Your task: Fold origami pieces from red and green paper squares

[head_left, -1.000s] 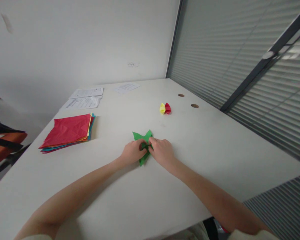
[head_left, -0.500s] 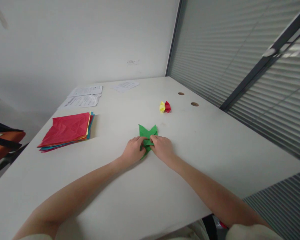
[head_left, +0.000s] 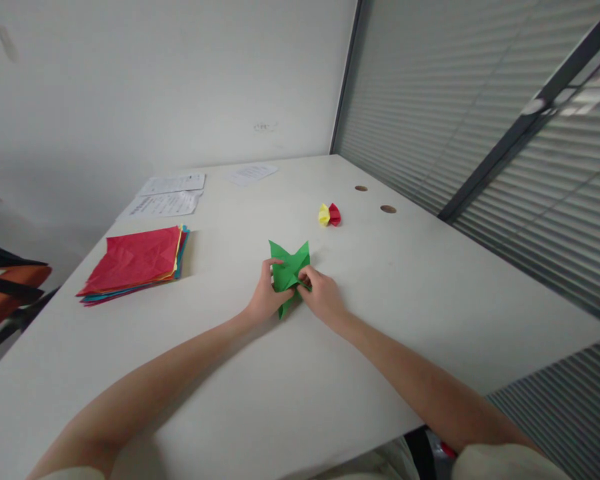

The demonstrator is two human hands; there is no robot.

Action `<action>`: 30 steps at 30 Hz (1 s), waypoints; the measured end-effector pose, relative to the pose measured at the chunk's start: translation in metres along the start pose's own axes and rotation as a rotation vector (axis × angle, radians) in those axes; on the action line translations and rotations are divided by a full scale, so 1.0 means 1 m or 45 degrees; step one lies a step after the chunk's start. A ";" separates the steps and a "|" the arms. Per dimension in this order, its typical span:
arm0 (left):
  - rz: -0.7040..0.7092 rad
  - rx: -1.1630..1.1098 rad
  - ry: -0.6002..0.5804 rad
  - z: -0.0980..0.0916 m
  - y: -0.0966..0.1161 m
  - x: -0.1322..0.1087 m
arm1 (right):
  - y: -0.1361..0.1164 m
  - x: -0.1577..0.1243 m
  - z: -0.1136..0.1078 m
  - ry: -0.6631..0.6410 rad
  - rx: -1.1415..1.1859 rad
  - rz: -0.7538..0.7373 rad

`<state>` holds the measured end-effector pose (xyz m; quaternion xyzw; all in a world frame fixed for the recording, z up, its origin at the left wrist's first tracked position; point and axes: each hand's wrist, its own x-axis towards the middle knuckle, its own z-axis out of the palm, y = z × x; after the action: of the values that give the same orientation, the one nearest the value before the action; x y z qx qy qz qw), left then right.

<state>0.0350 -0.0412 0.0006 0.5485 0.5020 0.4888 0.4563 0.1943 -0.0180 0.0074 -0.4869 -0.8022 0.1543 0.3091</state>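
Observation:
A partly folded sheet of green origami paper (head_left: 289,268) is between my hands over the middle of the table, with two pointed corners standing out at its far end and another tip near me. My left hand (head_left: 267,292) grips its left side, fingers at the upper left edge and thumb across the lower middle. On the right, my right hand (head_left: 323,293) pinches the paper's right edge between thumb and curled fingers. Parts of the lower folds are hidden by my fingers.
A stack of coloured paper (head_left: 137,259), red on top, lies on the white table (head_left: 230,400) at left. Printed sheets (head_left: 170,202) lie farther back. A small yellow and red folded paper piece (head_left: 329,215) sits beyond my hands. Blinds (head_left: 420,113) line the right side.
My left hand has spread its grip, its fingers shifting to the paper's upper left edge. More of the green paper's middle shows, and it has shifted slightly left. My right hand keeps its pinch.

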 end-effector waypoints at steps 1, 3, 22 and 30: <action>0.008 -0.017 -0.027 0.000 0.000 -0.001 | 0.000 -0.001 0.001 0.007 0.013 -0.026; 0.062 0.004 -0.018 0.000 0.000 -0.003 | -0.001 -0.002 0.001 0.029 0.013 -0.088; 0.683 1.202 -0.181 -0.008 0.015 -0.007 | -0.001 0.007 -0.016 -0.278 -0.247 0.058; 0.658 1.228 -0.323 -0.003 0.002 -0.005 | -0.007 0.006 -0.019 -0.280 -0.712 -0.150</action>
<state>0.0318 -0.0464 0.0023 0.8547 0.4592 0.2301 0.0759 0.1996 -0.0169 0.0281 -0.4863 -0.8690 -0.0390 0.0826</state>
